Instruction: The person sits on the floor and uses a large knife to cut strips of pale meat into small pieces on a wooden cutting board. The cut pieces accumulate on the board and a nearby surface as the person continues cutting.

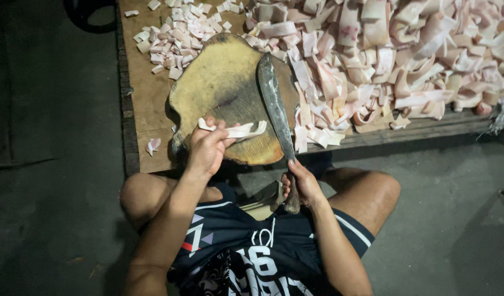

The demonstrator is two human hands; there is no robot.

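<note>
The strip (235,130) in the left hand (205,149) is pale cream with a pink tinge. The chopping block (224,87) is ochre yellow, darkened to brown-black along its rim. The knife blade (275,101) is dull mottled grey. The heaped strips (394,55) are pink and white, the small cut pieces (178,35) whitish. The desk (148,98) is tan brown, the floor (54,137) dark grey.

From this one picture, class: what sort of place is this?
Probably a rough meat-cutting workplace: a worn wooden chopping block, a long knife in the right hand, and a heap of pale pink strips on boards.
</note>
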